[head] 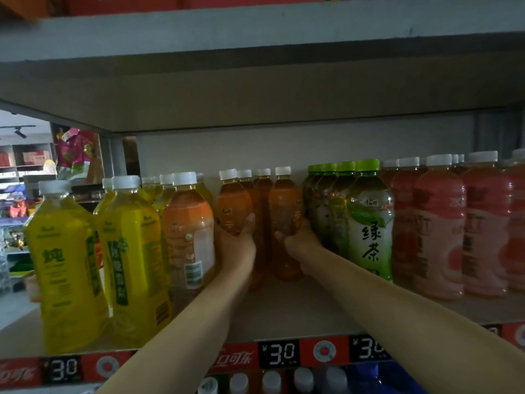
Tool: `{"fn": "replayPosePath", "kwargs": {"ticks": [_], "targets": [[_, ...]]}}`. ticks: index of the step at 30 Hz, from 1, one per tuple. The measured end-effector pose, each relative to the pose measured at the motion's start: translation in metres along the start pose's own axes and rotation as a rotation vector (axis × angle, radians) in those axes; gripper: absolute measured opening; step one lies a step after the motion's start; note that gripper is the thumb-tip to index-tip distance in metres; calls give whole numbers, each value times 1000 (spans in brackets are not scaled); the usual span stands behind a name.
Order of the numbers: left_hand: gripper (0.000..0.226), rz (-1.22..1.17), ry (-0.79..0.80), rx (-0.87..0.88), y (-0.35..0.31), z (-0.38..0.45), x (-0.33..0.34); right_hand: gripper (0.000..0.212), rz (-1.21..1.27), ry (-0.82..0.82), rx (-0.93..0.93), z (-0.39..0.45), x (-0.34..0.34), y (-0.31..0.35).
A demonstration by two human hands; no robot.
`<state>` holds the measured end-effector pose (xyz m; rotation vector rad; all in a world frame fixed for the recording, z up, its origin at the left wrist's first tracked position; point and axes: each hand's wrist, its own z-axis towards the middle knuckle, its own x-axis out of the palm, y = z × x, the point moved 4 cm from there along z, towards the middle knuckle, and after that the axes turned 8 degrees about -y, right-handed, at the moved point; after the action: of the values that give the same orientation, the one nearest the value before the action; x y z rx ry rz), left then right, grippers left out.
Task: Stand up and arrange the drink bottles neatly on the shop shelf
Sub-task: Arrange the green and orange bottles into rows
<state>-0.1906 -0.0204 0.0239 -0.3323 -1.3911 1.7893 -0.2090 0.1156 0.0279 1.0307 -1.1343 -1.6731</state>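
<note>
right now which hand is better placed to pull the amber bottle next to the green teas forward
Right hand: it already grips that amber bottle, beside the green tea bottles. The left hand holds another.

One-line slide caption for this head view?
Left hand and right hand each grip an amber tea bottle between yellow and green rows on the shop shelf.

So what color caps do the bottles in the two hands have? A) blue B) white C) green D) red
B: the left hand and right hand each grip an orange-brown tea bottle whose cap is white; only the green tea bottles have green caps.
</note>
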Motion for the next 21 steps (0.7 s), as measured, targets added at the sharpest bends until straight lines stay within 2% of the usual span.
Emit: {"fn": "replayPosePath", "kwargs": {"ticks": [9,16,21], "targets": [[77,-34,2,22,-1,2,-1,60,36,129,-14,14,15,1],[85,21,-15,61,-5,-1,-4,61,27,99,-66,20,14,-2],[86,47,-6,64,-7,-3,-6,52,-78,67,-139,20,9,-5]]}}
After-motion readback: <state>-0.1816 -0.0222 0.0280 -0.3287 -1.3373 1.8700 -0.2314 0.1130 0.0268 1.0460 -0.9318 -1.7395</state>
